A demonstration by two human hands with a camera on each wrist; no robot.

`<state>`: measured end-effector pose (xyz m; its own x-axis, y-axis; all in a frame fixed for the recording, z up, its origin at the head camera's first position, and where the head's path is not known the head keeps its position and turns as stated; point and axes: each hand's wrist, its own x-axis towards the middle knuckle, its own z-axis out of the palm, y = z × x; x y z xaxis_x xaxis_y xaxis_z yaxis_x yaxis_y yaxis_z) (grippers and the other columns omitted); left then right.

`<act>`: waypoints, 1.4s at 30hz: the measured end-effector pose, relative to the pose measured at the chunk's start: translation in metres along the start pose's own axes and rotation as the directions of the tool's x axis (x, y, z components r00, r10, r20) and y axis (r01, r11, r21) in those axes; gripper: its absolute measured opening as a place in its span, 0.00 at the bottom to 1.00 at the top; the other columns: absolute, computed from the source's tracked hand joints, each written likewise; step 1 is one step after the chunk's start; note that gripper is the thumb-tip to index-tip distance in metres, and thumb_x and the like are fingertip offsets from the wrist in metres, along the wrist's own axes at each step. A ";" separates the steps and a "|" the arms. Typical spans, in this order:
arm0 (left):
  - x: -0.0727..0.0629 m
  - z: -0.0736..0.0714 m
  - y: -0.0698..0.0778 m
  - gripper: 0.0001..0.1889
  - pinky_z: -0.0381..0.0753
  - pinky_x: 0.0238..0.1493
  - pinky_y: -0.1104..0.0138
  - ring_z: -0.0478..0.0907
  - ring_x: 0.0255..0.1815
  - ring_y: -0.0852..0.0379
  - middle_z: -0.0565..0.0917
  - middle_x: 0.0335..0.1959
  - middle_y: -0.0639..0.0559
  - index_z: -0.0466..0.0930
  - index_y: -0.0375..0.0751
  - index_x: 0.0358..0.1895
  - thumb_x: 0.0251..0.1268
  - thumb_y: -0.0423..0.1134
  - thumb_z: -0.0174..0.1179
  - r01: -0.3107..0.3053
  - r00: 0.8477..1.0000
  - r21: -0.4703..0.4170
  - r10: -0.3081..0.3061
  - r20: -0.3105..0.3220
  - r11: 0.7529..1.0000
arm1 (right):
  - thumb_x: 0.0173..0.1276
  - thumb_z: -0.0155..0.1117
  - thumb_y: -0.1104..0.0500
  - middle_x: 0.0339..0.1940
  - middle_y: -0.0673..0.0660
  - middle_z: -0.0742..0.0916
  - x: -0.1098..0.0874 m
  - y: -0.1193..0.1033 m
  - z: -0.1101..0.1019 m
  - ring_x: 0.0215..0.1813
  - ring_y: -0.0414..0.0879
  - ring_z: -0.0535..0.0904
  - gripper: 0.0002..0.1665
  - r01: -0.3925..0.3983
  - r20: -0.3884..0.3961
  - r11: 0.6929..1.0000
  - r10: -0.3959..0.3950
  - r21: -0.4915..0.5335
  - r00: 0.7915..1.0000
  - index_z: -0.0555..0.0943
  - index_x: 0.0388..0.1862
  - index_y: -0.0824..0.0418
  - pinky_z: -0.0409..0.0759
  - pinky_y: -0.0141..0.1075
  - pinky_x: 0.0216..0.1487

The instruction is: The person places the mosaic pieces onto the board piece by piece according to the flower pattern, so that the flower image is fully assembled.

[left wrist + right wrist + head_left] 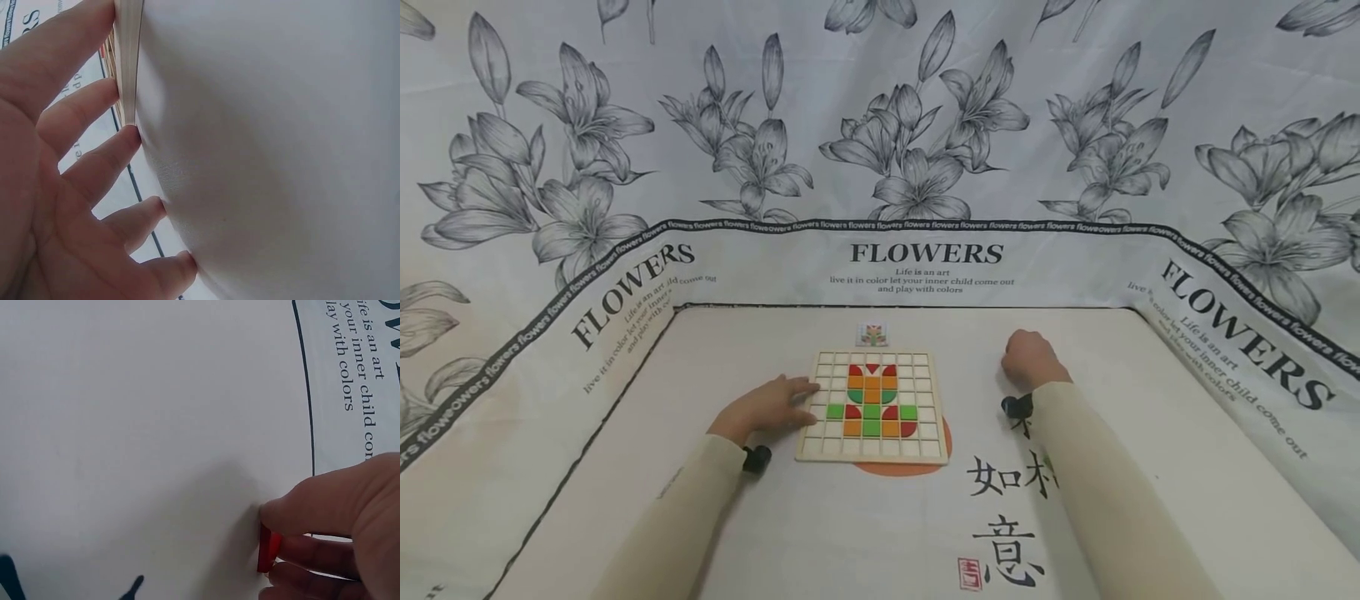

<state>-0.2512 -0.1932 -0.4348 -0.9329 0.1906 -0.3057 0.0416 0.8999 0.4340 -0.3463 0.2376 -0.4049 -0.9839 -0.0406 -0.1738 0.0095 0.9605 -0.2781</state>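
Observation:
A wooden grid board (869,457) lies on the table, partly filled with red, orange and green tiles (872,392) that form a tulip-like figure. My left hand (763,407) is at the board's left side, fingers spread. In the left wrist view, the thumb and nearest fingers touch the board's edge (129,56), while the others rest on the tabletop. Off to the right of the board, my right hand (1032,360) pinches a small red tile (267,549) between thumb and fingers, low over the table; the head view hides this tile behind the hand.
Just behind the board lies a small picture card (872,335) with a similar coloured figure. An orange printed circle (895,469) shows from under the board. Black printed characters (1007,554) mark the white tabletop. Flower-printed cloth (925,267) walls the back and sides.

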 end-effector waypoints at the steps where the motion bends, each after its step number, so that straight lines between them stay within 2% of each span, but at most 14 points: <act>1: 0.000 0.000 0.000 0.34 0.52 0.75 0.42 0.43 0.80 0.41 0.60 0.77 0.53 0.67 0.59 0.70 0.59 0.55 0.65 -0.002 1.000 -0.001 0.002 -0.001 1.000 | 0.69 0.46 0.64 0.42 0.67 0.84 -0.001 0.000 -0.002 0.37 0.54 0.77 0.17 -0.004 0.004 1.000 0.004 0.004 1.000 0.79 0.46 0.72 0.79 0.46 0.40; 5: 0.001 0.000 0.000 0.34 0.51 0.75 0.42 0.43 0.80 0.41 0.60 0.77 0.53 0.67 0.59 0.70 0.59 0.55 0.65 -0.004 1.000 -0.008 0.004 -0.005 1.000 | 0.69 0.47 0.65 0.44 0.68 0.84 -0.005 -0.001 -0.007 0.39 0.55 0.77 0.16 -0.006 0.013 1.000 0.006 0.022 1.000 0.79 0.46 0.72 0.79 0.47 0.40; 11: 0.000 0.003 -0.001 0.35 0.51 0.75 0.41 0.43 0.80 0.42 0.61 0.77 0.53 0.68 0.59 0.70 0.58 0.55 0.65 0.007 1.000 -0.028 -0.007 0.004 1.000 | 0.63 0.60 0.63 0.49 0.69 0.84 -0.005 0.005 -0.007 0.46 0.58 0.80 0.15 -0.013 0.018 0.999 0.012 0.053 1.000 0.81 0.47 0.72 0.80 0.51 0.47; 16: -0.001 0.007 -0.002 0.35 0.51 0.75 0.41 0.42 0.80 0.41 0.60 0.77 0.52 0.67 0.58 0.71 0.58 0.54 0.65 0.013 1.000 -0.034 -0.012 0.009 0.999 | 0.62 0.65 0.61 0.47 0.67 0.85 -0.008 0.009 -0.002 0.45 0.57 0.79 0.16 -0.003 0.014 0.997 0.002 0.083 1.000 0.81 0.46 0.71 0.80 0.49 0.46; 23: -0.003 0.007 -0.002 0.35 0.51 0.75 0.41 0.42 0.80 0.41 0.60 0.77 0.52 0.67 0.57 0.71 0.59 0.54 0.65 0.007 1.000 -0.037 -0.007 0.006 0.999 | 0.65 0.60 0.64 0.49 0.68 0.84 -0.011 0.008 0.002 0.44 0.55 0.78 0.17 0.055 0.008 0.997 -0.056 0.052 0.998 0.81 0.50 0.72 0.80 0.44 0.45; 30: -0.001 0.005 -0.005 0.35 0.51 0.75 0.41 0.43 0.80 0.40 0.61 0.77 0.51 0.67 0.58 0.71 0.59 0.55 0.65 -0.008 1.000 -0.014 0.008 0.003 1.000 | 0.67 0.54 0.69 0.51 0.68 0.82 -0.017 -0.001 0.003 0.47 0.56 0.76 0.19 0.086 -0.005 0.996 -0.086 0.039 0.996 0.79 0.56 0.70 0.80 0.47 0.49; 39: -0.001 0.002 -0.002 0.35 0.50 0.75 0.41 0.43 0.80 0.40 0.60 0.77 0.52 0.67 0.58 0.71 0.59 0.54 0.65 -0.014 1.000 -0.022 0.014 0.001 1.000 | 0.66 0.57 0.69 0.49 0.66 0.84 -0.029 -0.020 0.010 0.46 0.55 0.77 0.17 0.160 -0.070 0.987 -0.158 0.013 0.985 0.81 0.53 0.67 0.80 0.48 0.51; 42: -0.002 0.000 -0.001 0.34 0.50 0.75 0.41 0.43 0.80 0.40 0.60 0.77 0.52 0.67 0.57 0.71 0.60 0.54 0.64 -0.020 1.000 -0.019 0.020 -0.001 1.000 | 0.66 0.58 0.67 0.47 0.63 0.85 -0.035 -0.030 0.012 0.44 0.53 0.78 0.15 0.184 -0.084 0.983 -0.182 0.015 0.980 0.82 0.51 0.65 0.81 0.46 0.48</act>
<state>-0.2493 -0.1942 -0.4346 -0.9321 0.2082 -0.2964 0.0535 0.8886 0.4556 -0.3099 0.2071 -0.4023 -0.9807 -0.1916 -0.0403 -0.1690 0.9324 -0.3195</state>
